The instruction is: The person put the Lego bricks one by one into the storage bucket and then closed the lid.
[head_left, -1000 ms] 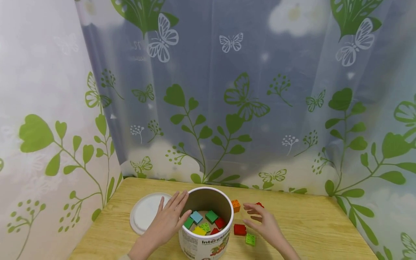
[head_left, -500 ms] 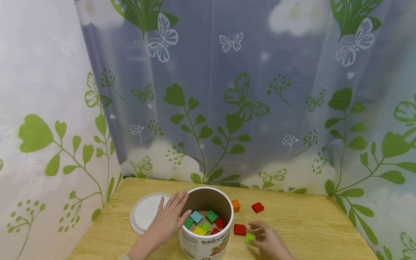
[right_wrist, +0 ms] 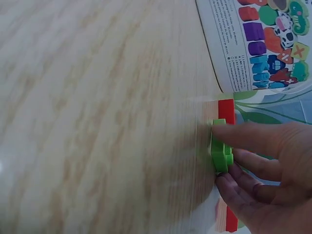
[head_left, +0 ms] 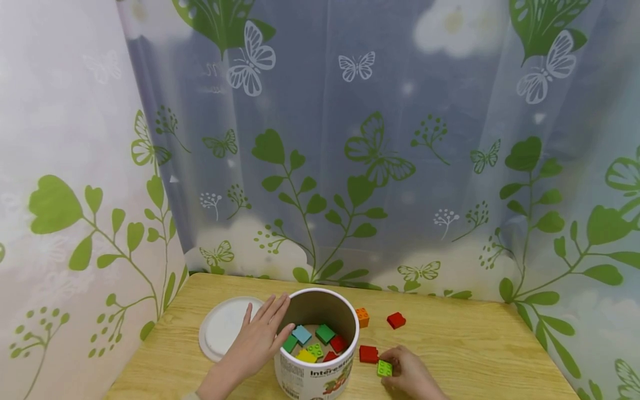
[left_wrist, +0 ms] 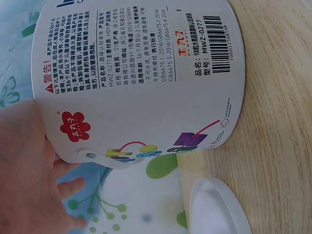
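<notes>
My right hand (head_left: 411, 371) pinches a lime-green toy building brick (head_left: 384, 368) between thumb and fingers, low over the table to the right of the bucket. In the right wrist view the same brick (right_wrist: 220, 151) stands out between the fingertips. A red brick (head_left: 368, 354) lies just beyond it. My left hand (head_left: 256, 338) rests with straight, spread fingers against the left rim of a white printed bucket (head_left: 306, 379). Inside the bucket lie several bricks in green, blue, yellow and red. The left wrist view shows this hand (left_wrist: 29, 180) against the bucket's side.
A round white lid (head_left: 225, 326) lies on the wooden table (head_left: 475, 350) left of the bucket, partly behind my left hand. An orange brick (head_left: 362, 317) sits right of the bucket, and another red brick (head_left: 396, 320) lies farther right. A patterned curtain (head_left: 320, 166) hangs behind the table.
My right hand has come down toward me from near the far red brick to the lime-green brick and taken hold of it. The left hand has stayed at the bucket rim.
</notes>
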`<action>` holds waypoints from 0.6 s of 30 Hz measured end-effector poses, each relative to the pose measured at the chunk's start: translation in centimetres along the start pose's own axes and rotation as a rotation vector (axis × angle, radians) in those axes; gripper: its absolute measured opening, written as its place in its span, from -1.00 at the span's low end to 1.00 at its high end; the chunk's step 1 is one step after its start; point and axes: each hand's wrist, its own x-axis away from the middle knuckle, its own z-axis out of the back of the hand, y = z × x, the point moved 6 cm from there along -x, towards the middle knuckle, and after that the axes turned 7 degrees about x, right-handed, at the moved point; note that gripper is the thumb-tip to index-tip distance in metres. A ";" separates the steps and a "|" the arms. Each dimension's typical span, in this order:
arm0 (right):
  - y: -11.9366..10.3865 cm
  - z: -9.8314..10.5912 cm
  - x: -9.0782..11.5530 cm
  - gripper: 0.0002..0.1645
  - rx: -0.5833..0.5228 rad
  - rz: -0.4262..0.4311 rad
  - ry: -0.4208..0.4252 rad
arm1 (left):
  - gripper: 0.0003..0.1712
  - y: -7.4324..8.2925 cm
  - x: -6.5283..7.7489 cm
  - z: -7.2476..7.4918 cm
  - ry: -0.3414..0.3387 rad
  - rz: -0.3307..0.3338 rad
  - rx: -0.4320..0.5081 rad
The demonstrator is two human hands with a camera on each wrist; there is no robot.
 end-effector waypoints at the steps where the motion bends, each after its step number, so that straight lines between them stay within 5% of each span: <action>1: -0.1 0.0 0.0 -0.63 0.016 0.005 0.004 | -0.27 0.0 0.0 0.0 0.000 -0.001 0.001; 10: -1.2 1.6 0.5 -0.62 0.047 0.033 0.112 | -0.26 0.0 0.0 0.0 0.004 -0.005 -0.009; 18: -3.0 4.3 0.8 -0.59 -0.055 0.045 0.184 | -0.23 0.0 0.0 0.0 -0.001 -0.001 0.002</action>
